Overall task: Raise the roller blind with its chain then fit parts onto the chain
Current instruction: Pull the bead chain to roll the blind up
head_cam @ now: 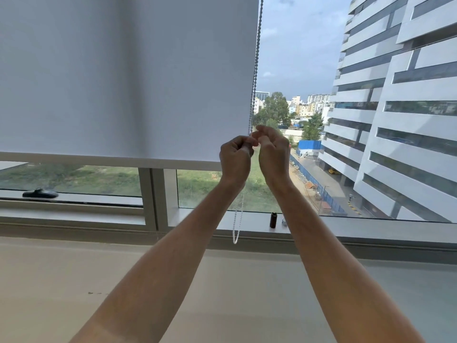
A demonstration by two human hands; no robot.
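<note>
Chain (256, 63) rises above both hands; left hand (236, 158) beside right hand (273, 151); blind (123, 78) left; small bottle (273, 220) on sill (371, 229) below.

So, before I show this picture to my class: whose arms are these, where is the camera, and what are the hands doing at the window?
The single picture comes from a camera worn on a person's head, looking forward and down, so the bare arms are the wearer's own. The left hand and right hand meet at the bead chain beside the white roller blind, fingers curled and apparently pinching it; the grip itself is too small to see. The chain's loop hangs below. On the window sill stands a small dark cylinder, next to a small pale item I cannot identify.
</note>
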